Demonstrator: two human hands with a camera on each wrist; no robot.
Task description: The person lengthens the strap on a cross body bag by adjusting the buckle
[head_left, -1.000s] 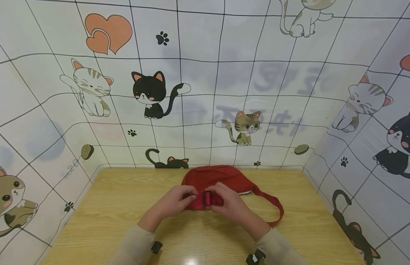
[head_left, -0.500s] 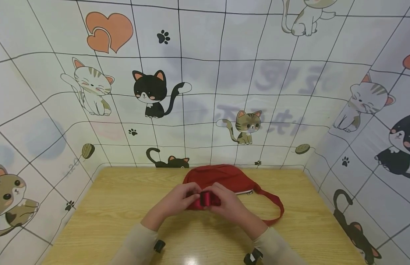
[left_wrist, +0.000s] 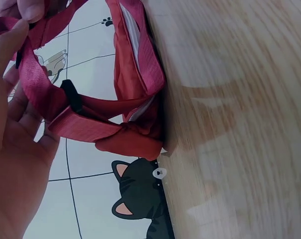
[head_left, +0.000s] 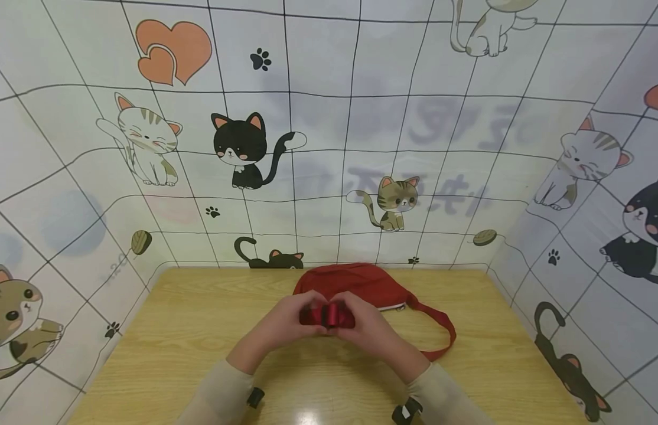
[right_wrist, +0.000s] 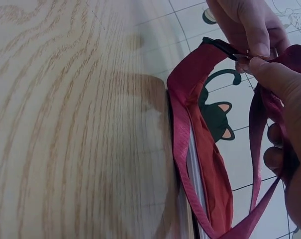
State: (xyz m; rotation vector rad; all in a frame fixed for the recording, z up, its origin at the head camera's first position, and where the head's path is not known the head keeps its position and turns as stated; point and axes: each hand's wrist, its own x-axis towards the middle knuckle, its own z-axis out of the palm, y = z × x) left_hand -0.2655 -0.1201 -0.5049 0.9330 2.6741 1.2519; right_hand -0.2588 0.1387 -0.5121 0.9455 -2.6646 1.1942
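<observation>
A red waist bag [head_left: 355, 283] lies at the back of the table, its webbing strap [left_wrist: 83, 127] looped forward. My left hand [head_left: 281, 321] and right hand [head_left: 374, 324] meet tip to tip in front of it. Between them is a folded section of strap [head_left: 334, 316] with a dark buckle piece, partly covered by fingers. In the left wrist view, the left thumb and fingers pinch the webbing beside a black fitting, and a black slider [left_wrist: 72, 96] sits lower on the strap. The right wrist view shows the right thumb [right_wrist: 274, 74] pressing the strap near the left fingertips.
The bag's strap end [head_left: 440, 324] curves over the wood-grain table [head_left: 201, 319] on the right. Behind stands a wall covering [head_left: 329, 130] printed with cats and grid lines. Black wrist mounts [head_left: 406, 410] sit beneath the sleeves.
My left fingertips have come right up to the right ones, around the buckle piece. The right hand has shifted slightly left. The bag's body stays in place.
</observation>
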